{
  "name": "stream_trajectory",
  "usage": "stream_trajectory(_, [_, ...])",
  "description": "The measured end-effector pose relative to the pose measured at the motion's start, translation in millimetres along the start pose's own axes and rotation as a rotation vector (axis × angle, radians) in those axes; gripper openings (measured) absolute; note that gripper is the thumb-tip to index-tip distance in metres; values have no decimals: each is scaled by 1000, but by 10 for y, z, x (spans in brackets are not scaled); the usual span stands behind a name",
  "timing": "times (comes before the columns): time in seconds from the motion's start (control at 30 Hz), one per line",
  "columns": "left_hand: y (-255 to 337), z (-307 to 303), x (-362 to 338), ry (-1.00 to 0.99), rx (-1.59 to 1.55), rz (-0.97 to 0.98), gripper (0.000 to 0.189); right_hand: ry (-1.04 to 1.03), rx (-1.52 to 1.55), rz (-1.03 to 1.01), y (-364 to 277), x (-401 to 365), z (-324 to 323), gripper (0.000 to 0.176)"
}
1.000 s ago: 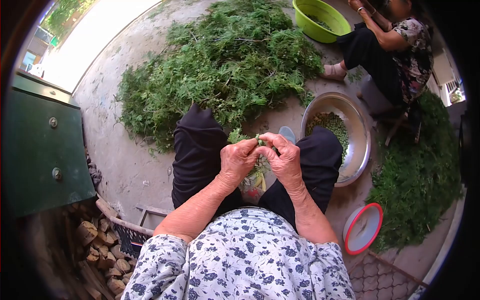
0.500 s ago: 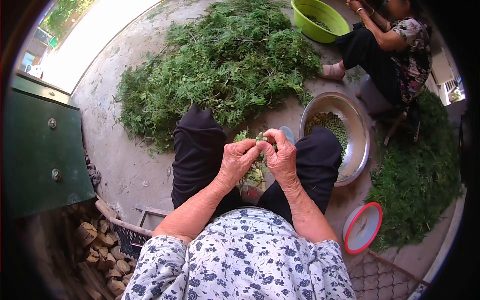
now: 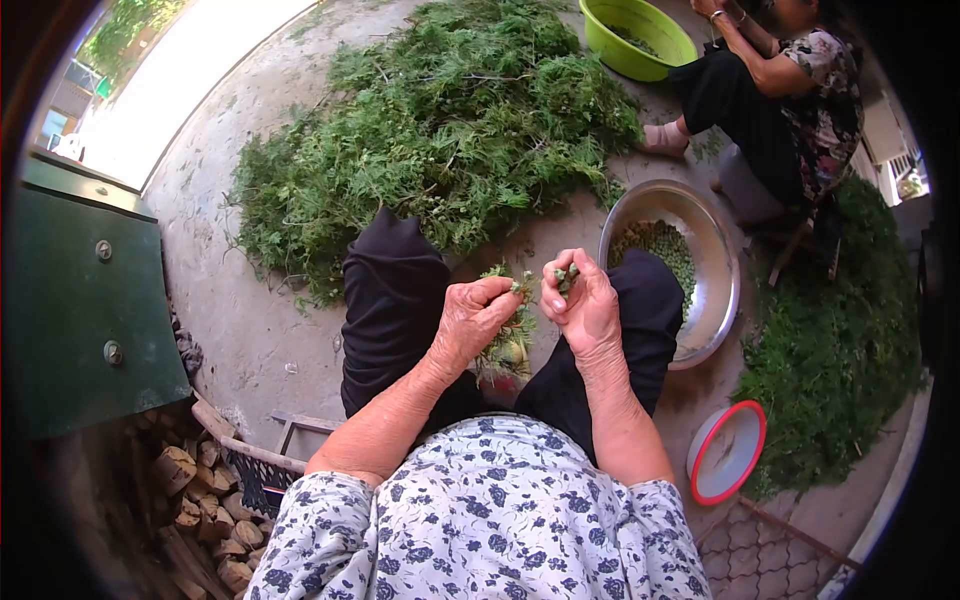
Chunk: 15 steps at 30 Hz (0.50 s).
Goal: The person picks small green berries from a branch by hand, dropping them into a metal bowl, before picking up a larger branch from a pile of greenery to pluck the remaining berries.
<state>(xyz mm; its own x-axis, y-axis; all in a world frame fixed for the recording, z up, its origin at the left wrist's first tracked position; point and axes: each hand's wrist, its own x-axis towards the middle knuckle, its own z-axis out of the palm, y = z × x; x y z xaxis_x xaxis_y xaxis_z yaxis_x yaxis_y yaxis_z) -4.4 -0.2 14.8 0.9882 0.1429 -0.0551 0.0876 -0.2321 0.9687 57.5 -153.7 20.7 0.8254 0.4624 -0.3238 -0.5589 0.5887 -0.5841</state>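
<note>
My left hand [image 3: 468, 322] pinches a leafy green conifer sprig [image 3: 508, 342], which hangs down between my knees. A short distance to its right is my right hand [image 3: 588, 312], its fingers curled around several small green cones [image 3: 566, 281]. Just beyond my right knee stands a wide metal basin [image 3: 718, 285], holding many similar round green cones [image 3: 668, 248]. In front of my knees a large heap of cut conifer branches [image 3: 430, 140] lies on the concrete floor.
A co-worker [image 3: 790, 110] sits at the upper right beside a lime-green tub [image 3: 655, 62]. More greenery [image 3: 830, 350] lies to the right, near a red-rimmed bowl [image 3: 728, 455]. On the left are a green cabinet [image 3: 95, 300] and split firewood [image 3: 205, 510].
My right hand has moved away from the left, to the right, and turned so that green cones show in its curled fingers. My left hand stays in place with the sprig.
</note>
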Motion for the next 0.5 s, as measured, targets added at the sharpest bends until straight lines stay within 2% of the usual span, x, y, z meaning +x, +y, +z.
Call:
stream_trajectory(0.07, [-65,13,11,-7,53,61,17,59,56,15,-15,-8,7,23])
stream_trajectory(0.17, [-74,24,15,-4,34,8,18,46,-392,-39,-29,-15,-6,20])
stream_trajectory(0.23, [-54,26,8,4,15,-3,18,50,-451,-29,-14,-34,21,18])
stream_trajectory(0.33, [-62,31,11,3,-11,0,18,21,-824,-153,50,-38,-3,13])
stream_trajectory(0.5, [-64,51,11,14,-58,6,18,3,-708,-169,155,2,-62,14])
